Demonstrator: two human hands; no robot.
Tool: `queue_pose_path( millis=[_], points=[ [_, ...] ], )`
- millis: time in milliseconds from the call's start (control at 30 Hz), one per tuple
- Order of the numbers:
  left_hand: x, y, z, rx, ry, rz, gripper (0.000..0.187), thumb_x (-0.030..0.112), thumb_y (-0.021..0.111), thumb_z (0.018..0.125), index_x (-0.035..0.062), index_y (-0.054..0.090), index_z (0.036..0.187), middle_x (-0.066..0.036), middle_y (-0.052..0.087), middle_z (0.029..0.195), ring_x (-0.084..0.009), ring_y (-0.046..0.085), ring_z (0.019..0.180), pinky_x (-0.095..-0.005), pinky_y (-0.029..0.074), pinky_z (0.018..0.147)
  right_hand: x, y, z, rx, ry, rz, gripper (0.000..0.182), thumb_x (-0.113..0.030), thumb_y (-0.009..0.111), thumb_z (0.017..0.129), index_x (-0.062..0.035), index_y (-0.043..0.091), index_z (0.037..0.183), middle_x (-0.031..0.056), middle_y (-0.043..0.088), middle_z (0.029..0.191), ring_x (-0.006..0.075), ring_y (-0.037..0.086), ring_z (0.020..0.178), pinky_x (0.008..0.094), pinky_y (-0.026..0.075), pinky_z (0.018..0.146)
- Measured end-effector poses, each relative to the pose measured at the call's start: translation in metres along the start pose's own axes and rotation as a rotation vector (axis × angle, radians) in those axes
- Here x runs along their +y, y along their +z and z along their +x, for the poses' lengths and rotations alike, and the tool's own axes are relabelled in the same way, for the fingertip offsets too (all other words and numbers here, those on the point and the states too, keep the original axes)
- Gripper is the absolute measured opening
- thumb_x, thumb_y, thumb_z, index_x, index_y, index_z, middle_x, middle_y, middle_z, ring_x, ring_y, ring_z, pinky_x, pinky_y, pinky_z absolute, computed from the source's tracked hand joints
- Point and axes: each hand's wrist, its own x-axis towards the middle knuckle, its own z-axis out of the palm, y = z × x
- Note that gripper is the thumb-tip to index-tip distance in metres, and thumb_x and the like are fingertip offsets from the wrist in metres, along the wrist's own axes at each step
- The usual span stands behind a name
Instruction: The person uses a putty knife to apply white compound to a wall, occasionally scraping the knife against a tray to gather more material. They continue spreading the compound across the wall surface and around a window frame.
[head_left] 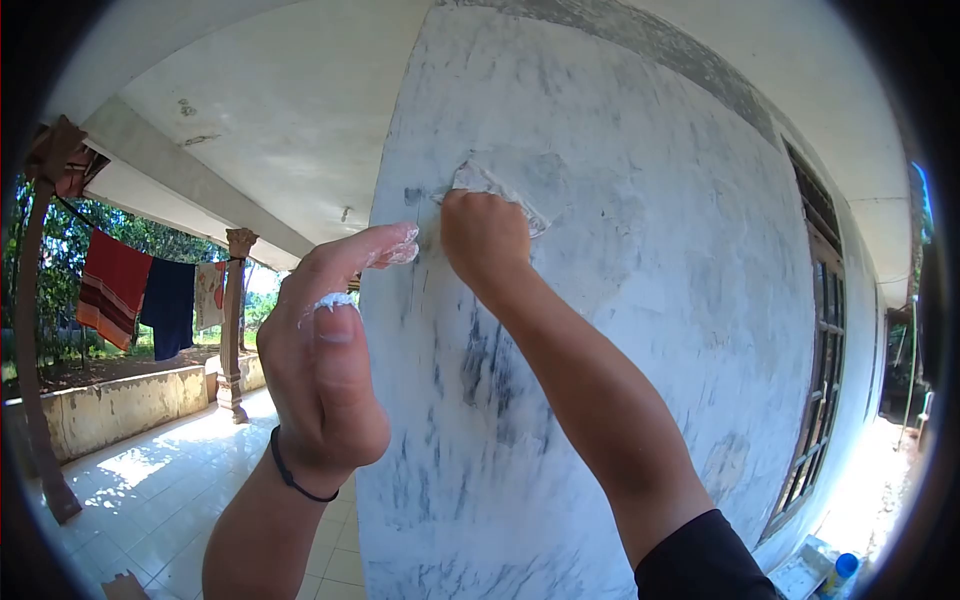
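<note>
My right hand [484, 238] is closed around a whitish, smeared flat piece [500, 188] and presses it to the upper part of the wall [620, 330]. What exactly the piece is, I cannot make out. Left of it, my left hand [335, 330] is raised near the wall's corner edge, with fingers bent forward and the thumb apart from them. White paste coats its fingertips and thumb tip, and nothing is held in it. The wall is white with grey and dark streaks, and a greyish patch surrounds the flat piece.
Cloths [120, 290] hang on a line at the left, between a wooden post [38, 330] and a carved pillar [232, 330]. Barred windows [822, 370] are set in the wall at the right. A blue-capped container [845, 568] stands by a tray [802, 572] at the bottom right.
</note>
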Motion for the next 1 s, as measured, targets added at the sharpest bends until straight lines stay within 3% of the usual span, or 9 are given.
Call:
queue_pose_path(
  millis=[133, 333, 433, 533, 767, 800, 833, 867, 1000],
  points=[
    [0.005, 0.009, -0.008, -0.041, -0.153, 0.022, 0.063, 0.044, 0.019, 0.092, -0.0013, 0.057, 0.113, -0.015, 0.061, 0.106, -0.0226, 0.054, 0.103, -0.0344, 0.035, 0.088, -0.060, 0.007, -0.028, -0.078, 0.009, 0.450, 0.013, -0.009, 0.056, 0.077, -0.0032, 0.068, 0.080, 0.0145, 0.067, 0.080, 0.0260, 0.067, 0.076, 0.0371, 0.052, 0.067],
    [0.019, 0.015, -0.006, -0.021, -0.135, 0.006, 0.057, 0.036, 0.022, 0.090, -0.0064, 0.056, 0.109, -0.019, 0.060, 0.103, -0.0264, 0.056, 0.099, -0.0354, 0.040, 0.087, -0.044, -0.048, -0.049, -0.070, -0.030, 0.598, 0.011, -0.005, 0.053, 0.075, -0.0051, 0.062, 0.081, 0.0153, 0.066, 0.076, 0.0312, 0.065, 0.071, 0.0409, 0.051, 0.062],
    [0.023, 0.010, -0.002, 0.006, -0.064, 0.005, 0.054, 0.029, 0.025, 0.089, -0.0116, 0.057, 0.103, -0.024, 0.061, 0.097, -0.0308, 0.060, 0.092, -0.0374, 0.046, 0.084, 0.013, -0.061, -0.023, 0.190, 0.021, 0.279, 0.009, -0.003, 0.051, 0.079, -0.0048, 0.060, 0.077, 0.0147, 0.061, 0.062, 0.0327, 0.061, 0.058, 0.0404, 0.046, 0.050],
    [0.021, 0.005, -0.004, 0.021, -0.097, -0.003, 0.055, 0.031, 0.025, 0.089, -0.0116, 0.057, 0.103, -0.024, 0.061, 0.098, -0.0305, 0.060, 0.093, -0.0373, 0.046, 0.084, 0.056, -0.065, 0.010, 0.040, 0.087, -0.018, 0.007, -0.004, 0.054, 0.076, -0.0056, 0.061, 0.079, 0.0108, 0.066, 0.072, 0.0258, 0.066, 0.068, 0.0367, 0.051, 0.057],
    [0.021, -0.008, -0.024, 0.011, -0.189, 0.071, 0.060, 0.038, 0.021, 0.091, -0.0095, 0.056, 0.106, -0.023, 0.060, 0.101, -0.0293, 0.058, 0.098, -0.0368, 0.042, 0.089, -0.007, 0.014, -0.024, 0.014, -0.079, -0.021, 0.027, -0.007, 0.056, 0.076, 0.0090, 0.063, 0.097, 0.0245, 0.065, 0.081, 0.0287, 0.066, 0.074, 0.0377, 0.053, 0.066],
    [0.024, -0.008, -0.025, -0.017, -0.190, 0.087, 0.062, 0.040, 0.020, 0.092, -0.0091, 0.056, 0.107, -0.022, 0.060, 0.103, -0.0292, 0.058, 0.099, -0.0370, 0.042, 0.090, -0.025, 0.025, -0.034, 0.116, -0.128, -0.136, 0.031, -0.006, 0.055, 0.075, 0.0062, 0.062, 0.103, 0.0210, 0.066, 0.078, 0.0289, 0.067, 0.065, 0.0335, 0.053, 0.054],
    [0.027, -0.008, -0.026, -0.026, -0.192, 0.088, 0.062, 0.040, 0.020, 0.092, -0.0091, 0.056, 0.107, -0.022, 0.060, 0.103, -0.0292, 0.058, 0.099, -0.0370, 0.042, 0.090, -0.041, 0.017, -0.041, 0.030, -0.190, -0.032, 0.031, -0.006, 0.056, 0.074, 0.0083, 0.061, 0.101, 0.0217, 0.066, 0.077, 0.0293, 0.067, 0.064, 0.0346, 0.053, 0.052],
    [0.030, -0.007, -0.025, -0.022, -0.173, 0.080, 0.064, 0.042, 0.018, 0.093, -0.0087, 0.055, 0.107, -0.022, 0.060, 0.104, -0.0292, 0.058, 0.099, -0.0369, 0.042, 0.090, -0.059, 0.006, -0.051, -0.080, -0.171, 0.084, 0.032, -0.010, 0.055, 0.076, 0.0095, 0.062, 0.100, 0.0254, 0.065, 0.089, 0.0306, 0.066, 0.078, 0.0438, 0.053, 0.074],
    [0.056, -0.006, -0.016, -0.071, -0.133, 0.149, 0.068, 0.045, 0.014, 0.094, -0.0090, 0.054, 0.108, -0.022, 0.060, 0.105, -0.0296, 0.058, 0.100, -0.0377, 0.042, 0.090, -0.093, -0.011, -0.091, -0.101, -0.315, 0.317, 0.009, -0.011, 0.058, 0.073, -0.0041, 0.064, 0.074, 0.0090, 0.063, 0.072, 0.0206, 0.065, 0.069, 0.0323, 0.048, 0.051]
  ],
)
